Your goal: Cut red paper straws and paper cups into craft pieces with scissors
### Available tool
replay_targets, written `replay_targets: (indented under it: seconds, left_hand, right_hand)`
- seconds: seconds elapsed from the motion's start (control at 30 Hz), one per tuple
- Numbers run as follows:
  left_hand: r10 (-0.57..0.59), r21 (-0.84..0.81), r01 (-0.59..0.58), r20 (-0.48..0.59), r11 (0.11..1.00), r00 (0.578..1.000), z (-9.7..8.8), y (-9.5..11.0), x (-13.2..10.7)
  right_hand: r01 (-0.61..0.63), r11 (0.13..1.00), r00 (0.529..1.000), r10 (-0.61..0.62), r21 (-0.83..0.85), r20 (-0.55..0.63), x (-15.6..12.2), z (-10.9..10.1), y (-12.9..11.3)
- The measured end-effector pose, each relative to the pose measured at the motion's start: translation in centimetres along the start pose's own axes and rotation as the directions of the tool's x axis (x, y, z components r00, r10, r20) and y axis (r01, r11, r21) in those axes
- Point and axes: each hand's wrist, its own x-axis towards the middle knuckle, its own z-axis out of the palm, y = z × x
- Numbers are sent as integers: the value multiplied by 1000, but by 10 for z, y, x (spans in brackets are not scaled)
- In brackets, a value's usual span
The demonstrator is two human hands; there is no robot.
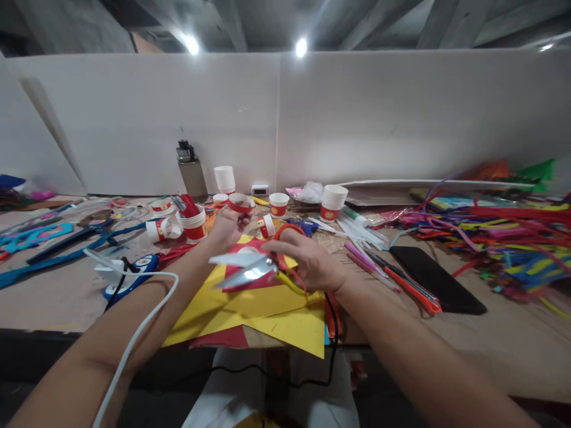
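Observation:
My right hand [310, 258] is closed on the handles of a pair of scissors [250, 264] with orange and yellow grips. The blades stand apart, point left and look slightly blurred. My left hand [228, 226] reaches farther back, its fingers closed at a red and white paper cup [241, 204], whose lower part they hide. Beneath the scissors lies red paper [232, 282] on top of yellow paper sheets [267, 315]. A small cup [266, 226] lies tipped between my hands, and another cup [279, 204] stands upright behind it.
Stacked cups [333, 202] stand at the back. More cups [193, 223] stand left of my left hand. A white cable [147, 312] crosses over my left forearm. To the right lie an orange cutter knife [413, 288], a black phone-like slab [437, 279] and tangled coloured strips [504, 238].

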Motion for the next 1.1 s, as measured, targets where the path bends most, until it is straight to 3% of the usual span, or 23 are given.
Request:
replay_targets:
  seconds: [0.07, 0.17, 0.27, 0.33, 0.37, 0.5, 0.7, 1.1]
  left_hand:
    - [11, -18, -10, 26, 1000, 1000, 0, 1, 0]
    - [58, -40, -55, 96, 998, 994, 4, 1, -5]
    - [99, 12, -102, 153, 995, 983, 8, 2, -9]
    - [138, 63, -150, 170, 987, 976, 11, 3, -11]
    - [163, 82, -180, 174, 980, 971, 12, 4, -12]
    - [226, 155, -251, 162, 955, 961, 12, 6, -15]
    - [291, 194, -319, 161, 928, 943, 10, 1, -16]
    - [255, 200, -287, 172, 937, 951, 17, 0, -24]
  right_hand:
    - [61, 996, 998, -60, -71, 12, -2, 2, -1]
    - [-105, 994, 982, 98, -33, -161, -2, 4, 4]
    - [-428, 903, 854, 415, 29, -315, -1, 2, 13]
    - [-573, 819, 778, 553, 23, -300, 0, 2, 18]
    - [-607, 794, 764, 587, 10, -268, 0, 2, 20]
    - [-632, 774, 767, 617, -43, -176, 1, 7, 18]
    - [-603, 795, 791, 585, -66, -180, 2, 10, 11]
    - [-583, 812, 805, 572, -29, -156, 1, 12, 11]
